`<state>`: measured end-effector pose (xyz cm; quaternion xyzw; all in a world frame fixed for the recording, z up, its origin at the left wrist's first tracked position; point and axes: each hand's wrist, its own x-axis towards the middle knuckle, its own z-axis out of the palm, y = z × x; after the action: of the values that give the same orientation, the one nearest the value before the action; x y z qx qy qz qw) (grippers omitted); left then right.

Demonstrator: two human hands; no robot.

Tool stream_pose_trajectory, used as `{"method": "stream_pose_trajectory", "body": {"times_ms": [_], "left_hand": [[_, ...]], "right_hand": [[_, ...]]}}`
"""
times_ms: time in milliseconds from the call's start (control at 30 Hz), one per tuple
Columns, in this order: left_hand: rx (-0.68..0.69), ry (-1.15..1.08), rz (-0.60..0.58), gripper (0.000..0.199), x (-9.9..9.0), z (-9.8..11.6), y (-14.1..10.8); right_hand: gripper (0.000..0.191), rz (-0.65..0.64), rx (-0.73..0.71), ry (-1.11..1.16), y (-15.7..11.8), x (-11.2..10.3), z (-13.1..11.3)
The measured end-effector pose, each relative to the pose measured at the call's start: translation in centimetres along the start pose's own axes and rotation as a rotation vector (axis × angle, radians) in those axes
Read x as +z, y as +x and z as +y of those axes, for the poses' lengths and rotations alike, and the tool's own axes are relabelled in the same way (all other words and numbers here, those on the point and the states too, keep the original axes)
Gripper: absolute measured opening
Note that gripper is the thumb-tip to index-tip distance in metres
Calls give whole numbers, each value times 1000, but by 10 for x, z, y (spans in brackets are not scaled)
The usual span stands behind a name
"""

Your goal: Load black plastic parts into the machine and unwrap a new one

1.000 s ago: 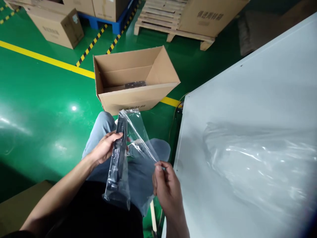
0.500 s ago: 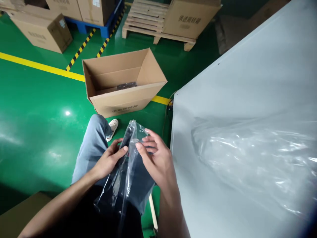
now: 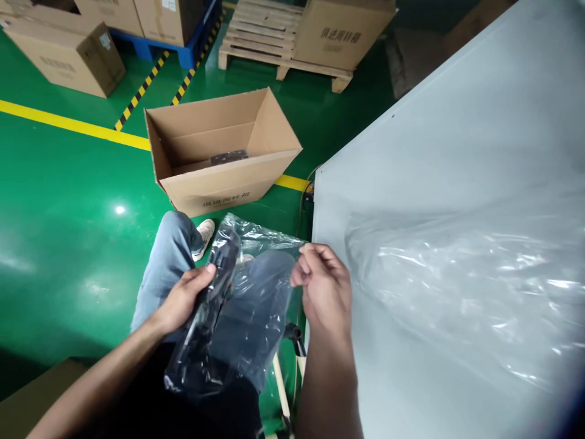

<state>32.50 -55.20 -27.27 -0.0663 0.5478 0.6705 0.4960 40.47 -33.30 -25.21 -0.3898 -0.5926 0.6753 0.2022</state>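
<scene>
My left hand (image 3: pixel 185 299) grips a long black part (image 3: pixel 212 299) through a clear plastic bag (image 3: pixel 260 292), with the thumb on top. The part lies along the bag's left side, tilted, over my lap; its exact kind is hard to make out under the shiny film. At the bag's upper right corner, my right hand (image 3: pixel 322 277) pinches the film between thumb and fingers. The plastic is stretched out flat between my two hands, and my leg shows through it.
An open cardboard box (image 3: pixel 228 177) stands on the green floor ahead, with a dark wrapped item (image 3: pixel 228 157) inside. At the right, a grey-white table (image 3: pixel 347 366) carries clear plastic sheeting (image 3: pixel 466 292). Farther back are a wooden pallet (image 3: pixel 260 30) and a closed carton (image 3: pixel 68 61).
My right hand has moved right and closed on the bag's edge, pulling the loose film out sideways. My left hand has shifted slightly left with the black part.
</scene>
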Motion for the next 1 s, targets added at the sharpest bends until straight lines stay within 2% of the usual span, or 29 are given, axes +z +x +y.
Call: {"method": "stream_pose_trajectory", "body": {"times_ms": [67,200,433,567,633,700,767,900,1000], "left_hand": [[-80,-157,-114,66,-7,5,0],[-118,-345,-270,52,-14,12,6],[-184,-449,-277,54,-8,13,14],[-182,-437,-214,58,-10,17,17],[-129,-418,-148,55,-14,21,20],[-36,-397,-47,50,-19,24,23],[47,-379,62,44,-23,26,25],[94,-348,201,42,-28,27,29],[115,-371,247,36,-30,30,31]], "right_hand": [[38,-31,30,75,2,-5,0],[38,-36,24,151,3,-6,3],[38,-107,81,255,13,-8,18],[44,-108,79,262,21,-14,31],[58,-113,57,221,21,-18,40],[75,-97,32,142,12,-21,49],[81,-97,65,56,-6,-20,58],[72,-264,258,-76,-50,-6,68],[53,-319,307,-102,-63,0,65]]}}
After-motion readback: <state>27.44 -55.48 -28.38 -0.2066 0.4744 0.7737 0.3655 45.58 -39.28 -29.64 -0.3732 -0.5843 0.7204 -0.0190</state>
